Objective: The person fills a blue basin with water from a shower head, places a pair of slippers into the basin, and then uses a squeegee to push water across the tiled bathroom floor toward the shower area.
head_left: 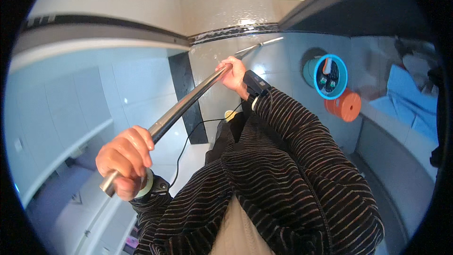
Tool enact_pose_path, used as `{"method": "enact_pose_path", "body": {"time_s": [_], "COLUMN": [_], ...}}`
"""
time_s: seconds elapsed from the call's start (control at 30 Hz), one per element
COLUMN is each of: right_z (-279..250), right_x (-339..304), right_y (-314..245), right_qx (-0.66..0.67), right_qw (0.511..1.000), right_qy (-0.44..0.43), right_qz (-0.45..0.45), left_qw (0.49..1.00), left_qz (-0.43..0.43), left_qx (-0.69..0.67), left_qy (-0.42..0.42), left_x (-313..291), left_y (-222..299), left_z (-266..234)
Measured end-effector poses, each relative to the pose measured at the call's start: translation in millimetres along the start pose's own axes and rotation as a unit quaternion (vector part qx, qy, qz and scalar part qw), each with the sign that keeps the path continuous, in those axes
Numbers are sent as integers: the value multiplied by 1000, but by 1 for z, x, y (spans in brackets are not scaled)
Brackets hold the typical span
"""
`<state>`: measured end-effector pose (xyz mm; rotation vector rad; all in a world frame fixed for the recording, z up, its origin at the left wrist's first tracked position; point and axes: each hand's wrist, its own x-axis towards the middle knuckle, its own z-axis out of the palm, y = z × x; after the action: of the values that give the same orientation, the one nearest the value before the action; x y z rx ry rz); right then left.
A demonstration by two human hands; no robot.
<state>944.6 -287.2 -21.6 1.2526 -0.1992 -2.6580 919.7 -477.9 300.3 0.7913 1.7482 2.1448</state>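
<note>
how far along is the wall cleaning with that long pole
Done: the tiled wall near the dark border strip looks wet and glossy. In hand: the left hand grips the lower end of the metal pole, the right hand grips it higher up, and its thin far end reaches the wall. Left: it cannot be told how much wall remains; the pale tiles at left show no wet sheen.
</note>
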Motion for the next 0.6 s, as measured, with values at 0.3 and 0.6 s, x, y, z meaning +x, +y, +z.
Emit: {"method": "enact_pose_path", "body": {"time_s": [0.3, 0.6], "right_z": [-53, -90], "right_x": [87, 89], "right_y": [81, 156], "right_qx": [-132, -182], "right_qw": [976, 941], "right_qy": [65, 144], "right_qz": [159, 246], "left_qw": [992, 976], "left_qz": [32, -14], "left_qx": [0, 101], "left_qy": [125, 194], "left_x": [-68, -141], "left_y": [-67, -16], "left_z": [-71, -55]}}
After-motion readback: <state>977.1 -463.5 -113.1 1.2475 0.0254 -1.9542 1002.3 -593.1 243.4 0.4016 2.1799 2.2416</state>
